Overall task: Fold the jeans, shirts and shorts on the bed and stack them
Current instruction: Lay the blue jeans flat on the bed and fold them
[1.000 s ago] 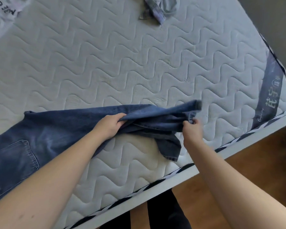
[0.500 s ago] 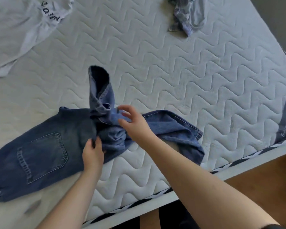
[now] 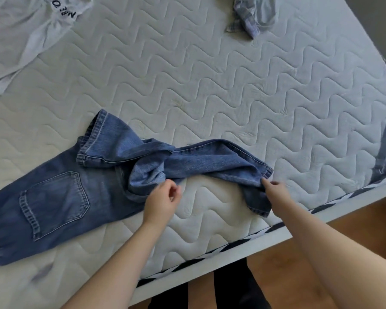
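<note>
We see the right hand [image 3: 274, 189] pinching the hem edge of one leg of the blue denim jeans [image 3: 60, 197] near the bed's [image 3: 210, 81] near right edge, while the left hand [image 3: 162, 200] hangs loosely curled just beside the bunched middle fold, its grip released and holding nothing. The jeans lie twisted on the quilted, wavy-stitched mattress, back pocket up, waistband cut off at the left. A white shirt [image 3: 20, 30] with black lettering far left and a crumpled grey-blue garment [image 3: 252, 16] at the far edge are both cropped.
</note>
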`<control>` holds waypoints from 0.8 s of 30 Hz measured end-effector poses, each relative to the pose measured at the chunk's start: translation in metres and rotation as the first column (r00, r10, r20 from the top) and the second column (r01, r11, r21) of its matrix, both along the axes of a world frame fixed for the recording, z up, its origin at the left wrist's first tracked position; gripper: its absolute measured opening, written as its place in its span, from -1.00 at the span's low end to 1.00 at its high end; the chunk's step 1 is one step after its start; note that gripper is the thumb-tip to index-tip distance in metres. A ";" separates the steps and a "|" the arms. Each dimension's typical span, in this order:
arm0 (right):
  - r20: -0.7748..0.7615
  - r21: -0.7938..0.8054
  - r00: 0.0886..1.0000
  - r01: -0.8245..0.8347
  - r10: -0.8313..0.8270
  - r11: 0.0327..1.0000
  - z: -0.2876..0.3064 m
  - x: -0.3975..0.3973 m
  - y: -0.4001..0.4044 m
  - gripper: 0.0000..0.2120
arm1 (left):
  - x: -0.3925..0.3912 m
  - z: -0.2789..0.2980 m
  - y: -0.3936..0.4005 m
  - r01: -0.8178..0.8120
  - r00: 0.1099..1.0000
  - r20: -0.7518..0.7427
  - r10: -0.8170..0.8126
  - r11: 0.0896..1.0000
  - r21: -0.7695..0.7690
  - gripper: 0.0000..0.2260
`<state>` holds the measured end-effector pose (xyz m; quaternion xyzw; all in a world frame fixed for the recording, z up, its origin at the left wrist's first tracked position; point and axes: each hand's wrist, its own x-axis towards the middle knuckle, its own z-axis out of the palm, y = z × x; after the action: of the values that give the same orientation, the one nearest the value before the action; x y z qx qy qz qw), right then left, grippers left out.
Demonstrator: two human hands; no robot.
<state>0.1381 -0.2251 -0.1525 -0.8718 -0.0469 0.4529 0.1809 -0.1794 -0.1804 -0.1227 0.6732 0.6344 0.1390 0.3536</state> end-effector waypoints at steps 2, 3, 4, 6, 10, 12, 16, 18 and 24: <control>-0.108 0.019 0.993 0.040 -0.038 0.999 -0.003 0.003 0.001 -0.54 | 0.020 -0.008 0.002 0.199 0.979 -0.021 -0.201 0.977 -0.072 -0.89; -0.170 0.040 0.984 0.061 -0.054 0.997 -0.004 0.003 0.002 -0.57 | 0.028 -0.013 0.005 0.267 0.961 -0.050 -0.273 0.958 -0.101 -0.80; -0.235 0.061 0.970 0.082 -0.065 0.995 -0.004 0.004 0.004 -0.61 | 0.035 -0.016 0.007 0.307 0.945 -0.079 -0.317 0.944 -0.123 -0.73; -0.341 0.101 0.937 0.116 -0.075 0.988 -0.002 0.007 0.008 -0.69 | 0.048 -0.019 0.012 0.338 0.928 -0.121 -0.351 0.934 -0.118 -0.65; -0.329 0.132 0.944 0.005 0.039 0.991 0.006 0.019 0.012 -0.71 | 0.071 -0.018 0.023 0.393 0.900 -0.188 -0.393 0.919 -0.039 -0.61; -0.206 0.179 0.960 -0.152 0.188 0.972 0.017 0.031 0.019 -0.77 | 0.084 -0.017 0.032 0.415 0.886 -0.222 -0.406 0.910 -0.008 -0.61; 0.071 0.236 0.879 -0.474 0.471 0.848 0.048 0.070 0.047 -0.73 | 0.110 -0.017 0.056 0.477 0.843 -0.256 -0.473 0.877 -0.051 -0.51; 0.158 0.228 0.822 -0.570 0.547 0.790 0.061 0.090 0.066 -0.71 | 0.124 -0.019 0.068 0.494 0.831 -0.246 -0.499 0.865 -0.085 -0.48; 0.486 0.135 0.744 -0.582 0.458 0.802 0.063 0.130 0.102 -0.58 | 0.171 -0.027 0.107 0.459 0.868 -0.183 -0.462 0.886 -0.063 -0.54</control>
<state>0.2679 -0.1235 -0.0894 -0.8662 -0.3920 0.2704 0.1515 -0.0082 -0.0730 -0.1499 0.8122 0.4879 -0.0206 0.3190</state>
